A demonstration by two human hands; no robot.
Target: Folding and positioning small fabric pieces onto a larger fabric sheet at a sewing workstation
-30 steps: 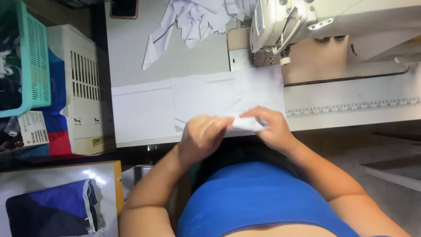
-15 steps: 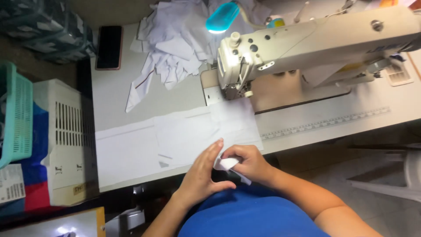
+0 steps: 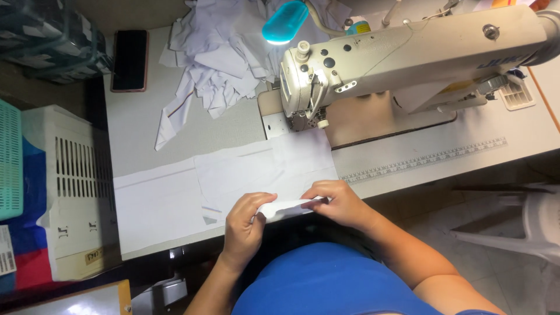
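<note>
A small folded strip of white fabric (image 3: pixel 284 207) is held between both hands at the table's front edge. My left hand (image 3: pixel 245 224) pinches its left end and my right hand (image 3: pixel 337 203) pinches its right end. Flat white fabric pieces (image 3: pixel 233 175) lie on the sewing table (image 3: pixel 175 134) just beyond my hands. The cream sewing machine (image 3: pixel 402 55) stands behind them, its needle end (image 3: pixel 303 116) above the fabric.
A heap of white fabric pieces (image 3: pixel 216 52) lies at the back beside a dark phone (image 3: pixel 129 60). A teal lamp (image 3: pixel 284 23) shines over the machine. A white slotted crate (image 3: pixel 64 181) and a teal basket (image 3: pixel 9 157) stand left. A white plastic chair (image 3: pixel 525 227) is at right.
The view has tilted up, showing more of the machine and table. My hands have shifted slightly and spread apart along the white strip, still holding it.
</note>
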